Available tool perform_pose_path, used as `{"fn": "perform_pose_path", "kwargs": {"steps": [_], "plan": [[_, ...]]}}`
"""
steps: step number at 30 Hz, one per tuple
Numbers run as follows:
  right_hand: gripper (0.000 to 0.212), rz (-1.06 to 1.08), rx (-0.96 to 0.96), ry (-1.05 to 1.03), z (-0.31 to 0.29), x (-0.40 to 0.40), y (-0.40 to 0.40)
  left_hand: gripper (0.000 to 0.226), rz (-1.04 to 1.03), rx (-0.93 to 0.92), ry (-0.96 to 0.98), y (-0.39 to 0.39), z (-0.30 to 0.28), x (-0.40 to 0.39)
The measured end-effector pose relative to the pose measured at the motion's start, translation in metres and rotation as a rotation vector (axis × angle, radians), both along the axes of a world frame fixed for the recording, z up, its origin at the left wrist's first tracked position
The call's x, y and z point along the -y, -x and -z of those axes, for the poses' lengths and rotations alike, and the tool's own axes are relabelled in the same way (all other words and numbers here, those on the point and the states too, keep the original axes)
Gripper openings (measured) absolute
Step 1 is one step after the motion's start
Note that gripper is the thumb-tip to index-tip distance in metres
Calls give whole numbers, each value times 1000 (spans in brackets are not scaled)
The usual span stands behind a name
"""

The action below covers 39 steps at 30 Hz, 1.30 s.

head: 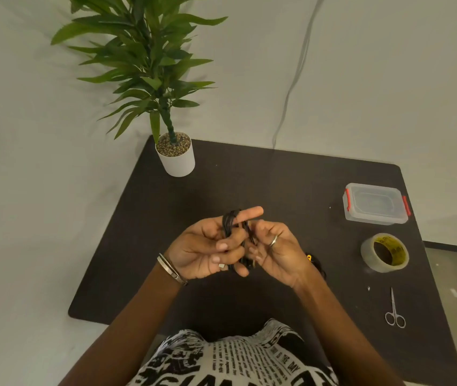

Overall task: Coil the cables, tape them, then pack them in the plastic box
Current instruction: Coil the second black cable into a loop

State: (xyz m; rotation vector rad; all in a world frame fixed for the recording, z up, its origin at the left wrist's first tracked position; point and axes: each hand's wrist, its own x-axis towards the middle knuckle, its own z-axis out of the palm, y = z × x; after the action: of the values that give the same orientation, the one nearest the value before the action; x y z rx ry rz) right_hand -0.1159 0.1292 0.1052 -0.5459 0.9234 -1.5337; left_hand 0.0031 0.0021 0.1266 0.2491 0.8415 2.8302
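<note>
Both hands meet above the middle of the table [166,207]. Our left hand [202,249] has a black cable [228,222] coiled round its fingers, index finger stretched out straight, the others curled in on the coil. Our right hand [276,250] touches the left, fingers curled and pinching the same cable at the right side of the coil. More black cable [319,266] with a yellow bit shows on the table just behind the right wrist.

Plastic box [375,204], lid on, red clips, sits near the far right corner. Roll of clear tape [384,253] lies nearer to us along the right edge, well apart from the hands. Scissors [395,313] lie closed nearer still on that edge. Potted plant [176,154] stands at the far left corner.
</note>
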Motion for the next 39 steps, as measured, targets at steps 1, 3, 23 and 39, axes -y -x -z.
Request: {"fn": "perform_pose_path", "kwargs": {"steps": [1,3,23,39], "plan": [[58,20,-7,-2,1,-1,-2,81,-7,0,-5,0,3,1],[49,62,-57,-14,-2,-1,-2,76,-45,7,12,-1,7,2],[16,60,-1146,-465,-23,14,35,29,-366,257,1261,38,8,32],[18,86,-772,-359,-23,-4,67,12,-656,477,924,40,15,18]]}}
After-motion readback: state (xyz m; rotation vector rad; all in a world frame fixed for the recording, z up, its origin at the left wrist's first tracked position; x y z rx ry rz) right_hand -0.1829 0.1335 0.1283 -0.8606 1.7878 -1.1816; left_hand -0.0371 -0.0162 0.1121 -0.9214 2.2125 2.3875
